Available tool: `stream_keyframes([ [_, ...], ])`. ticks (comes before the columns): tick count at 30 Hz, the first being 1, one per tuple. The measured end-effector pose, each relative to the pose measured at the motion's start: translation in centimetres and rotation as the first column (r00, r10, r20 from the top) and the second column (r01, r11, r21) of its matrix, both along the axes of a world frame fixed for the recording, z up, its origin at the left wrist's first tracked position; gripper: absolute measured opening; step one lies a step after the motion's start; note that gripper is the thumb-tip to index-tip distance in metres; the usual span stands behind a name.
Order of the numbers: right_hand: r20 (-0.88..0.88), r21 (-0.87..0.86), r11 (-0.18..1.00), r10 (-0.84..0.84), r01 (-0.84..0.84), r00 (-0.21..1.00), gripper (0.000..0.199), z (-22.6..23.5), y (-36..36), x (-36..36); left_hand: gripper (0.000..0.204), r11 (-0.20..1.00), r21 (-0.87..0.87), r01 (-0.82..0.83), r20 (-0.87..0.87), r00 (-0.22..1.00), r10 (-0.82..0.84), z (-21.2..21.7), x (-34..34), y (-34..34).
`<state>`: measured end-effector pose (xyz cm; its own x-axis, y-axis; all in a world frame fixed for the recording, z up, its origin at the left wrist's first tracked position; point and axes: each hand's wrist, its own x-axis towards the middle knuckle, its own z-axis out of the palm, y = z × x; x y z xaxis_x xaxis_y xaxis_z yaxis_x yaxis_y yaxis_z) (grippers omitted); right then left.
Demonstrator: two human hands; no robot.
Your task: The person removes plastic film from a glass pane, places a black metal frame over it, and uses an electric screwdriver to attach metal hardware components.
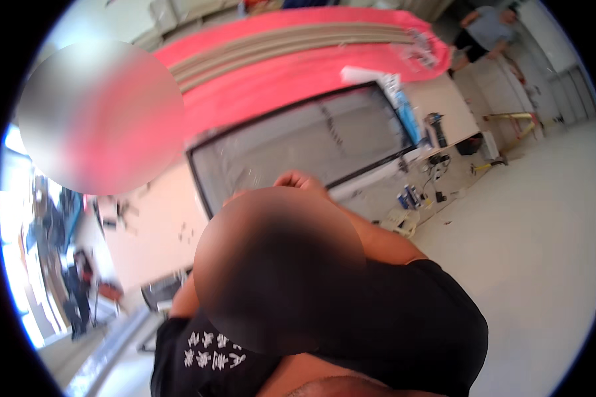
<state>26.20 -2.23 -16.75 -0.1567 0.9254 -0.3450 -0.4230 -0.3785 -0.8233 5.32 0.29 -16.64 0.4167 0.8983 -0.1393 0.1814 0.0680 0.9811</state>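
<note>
A large rectangular see-through panel (278, 142) with a black frame lies at a slant on the worktable in front of me. My right hand (298, 180) is at its near edge, fingers curled; whatever they may hold is too small and smeared to make out. Just to the left, a sliver of my left hand (235, 196) shows near the same edge. A blurred round patch covers the rest of it, so its fingers are hidden.
Long beige strips (291, 45) lie on a pink sheet (245, 89) behind the panel. Dark clamp-like tools (116, 213) sit at left on the pale tabletop (155, 231). Bottles (410, 197) and cables stand at right. Another person (489, 32) is at the far right.
</note>
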Motion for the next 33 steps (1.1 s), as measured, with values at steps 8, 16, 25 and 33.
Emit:
stream_keyframes([
  [8,0.044,0.142,0.989,-0.057,0.051,0.997,0.011,-0.1,-0.1,-0.4,0.015,0.981,-0.179,0.069,0.265,0.964,-0.02,-1.3,-0.5,-0.1],
  [16,0.272,0.253,0.96,0.049,-0.12,0.961,0.019,-0.7,0.4,-0.6,0.014,0.985,-0.149,0.085,0.148,0.987,-0.063,-0.7,-0.3,0.6],
  [25,0.803,0.265,0.862,0.051,-0.432,0.593,0.018,0.7,0.7,-1.2,0.014,0.995,-0.073,0.071,-0.075,0.994,-0.077,0.4,-0.3,1.5],
  [33,0.842,0.539,0.639,-0.404,-0.548,0.357,0.019,0.5,1.0,-2.1,0.015,0.99,-0.126,-0.07,0.069,0.994,0.079,-2.3,0.8,1.4],
])
